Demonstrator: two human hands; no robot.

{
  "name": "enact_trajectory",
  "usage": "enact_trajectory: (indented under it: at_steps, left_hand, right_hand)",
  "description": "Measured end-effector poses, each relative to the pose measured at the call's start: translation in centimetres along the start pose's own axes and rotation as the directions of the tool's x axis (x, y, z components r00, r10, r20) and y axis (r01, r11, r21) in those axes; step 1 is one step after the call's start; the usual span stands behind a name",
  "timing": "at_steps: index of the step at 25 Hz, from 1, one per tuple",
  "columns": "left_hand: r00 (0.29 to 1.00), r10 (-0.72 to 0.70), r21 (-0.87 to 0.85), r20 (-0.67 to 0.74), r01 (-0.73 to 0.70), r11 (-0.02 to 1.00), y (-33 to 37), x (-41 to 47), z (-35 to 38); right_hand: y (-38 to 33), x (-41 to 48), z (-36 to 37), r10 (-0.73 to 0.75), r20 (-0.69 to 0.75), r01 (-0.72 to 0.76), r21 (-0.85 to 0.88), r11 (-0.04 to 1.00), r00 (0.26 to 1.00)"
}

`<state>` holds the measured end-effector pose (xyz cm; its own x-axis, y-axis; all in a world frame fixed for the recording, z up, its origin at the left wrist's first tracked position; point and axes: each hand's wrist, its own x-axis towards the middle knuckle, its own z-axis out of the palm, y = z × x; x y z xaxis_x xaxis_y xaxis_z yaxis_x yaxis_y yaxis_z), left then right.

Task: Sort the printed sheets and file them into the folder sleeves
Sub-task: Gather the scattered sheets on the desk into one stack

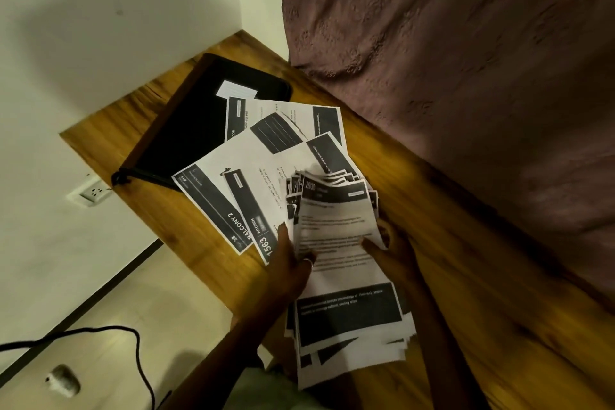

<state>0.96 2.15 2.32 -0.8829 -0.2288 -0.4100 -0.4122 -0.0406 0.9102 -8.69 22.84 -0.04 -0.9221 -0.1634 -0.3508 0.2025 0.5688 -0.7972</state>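
View from above of a long wooden bench (442, 216) set in a corner between a white wall and a mauve patterned curtain (466, 70).

A thick, uneven stack of printed white sheets with dark header bars (339, 236) is held just above the bench, near its front edge. The left hand (293, 265) grips the stack's left edge. The right hand (387, 248) grips the right edge, thumb pressed on the top page.

Beyond the stack, a few loose printed sheets (246, 163) lie fanned out. Two of them read "BALCONY 2" and "KITCHEN 1563". Their far ends overlap a black rectangular folder with a white label (196, 116), which lies flat at the far end of the bench.

The folder appears closed and no sleeves are visible. Sorting seems barely begun, since most pages are in the hands. Filing has apparently not started.
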Motion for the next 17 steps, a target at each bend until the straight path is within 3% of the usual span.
enact_trajectory:
  at_steps: [4,7,10,14,15,17]
  left_hand:
    - [0.964,0.204,0.067,0.172,-0.218,0.974,4.6,-0.7,-1.3]
    - [0.944,0.21,-0.14,0.253,-0.179,0.974,7.7,-1.3,-1.0]
    - [0.964,0.226,-0.278,0.142,-0.18,0.943,7.9,-2.1,0.5]
    - [0.997,0.019,-0.381,-0.081,-0.049,0.923,4.8,-1.4,-0.5]
    - [0.979,-0.045,-0.351,-0.197,-0.028,0.936,3.7,-0.5,-1.7]
    - [0.893,-0.068,-0.025,-0.444,0.063,0.998,1.9,1.8,-4.4]
  right_hand:
    - [-0.8,-1.5,-3.3,0.063,0.036,-0.072,0.339,0.938,0.997]
    - [-1.1,-3.1,-5.5,0.017,0.164,-0.113,0.6,0.792,0.986]
    - [-2.8,-3.8,-6.7,-0.007,0.158,-0.071,0.483,0.873,0.987]
    - [-6.8,-1.9,-8.4,0.075,0.159,-0.124,0.326,0.937,0.984]
    - [-7.9,-1.3,-9.2,0.091,0.155,-0.132,0.274,0.953,0.984]
    - [-9.8,0.3,-10.5,0.101,0.176,-0.127,0.145,0.981,0.979]
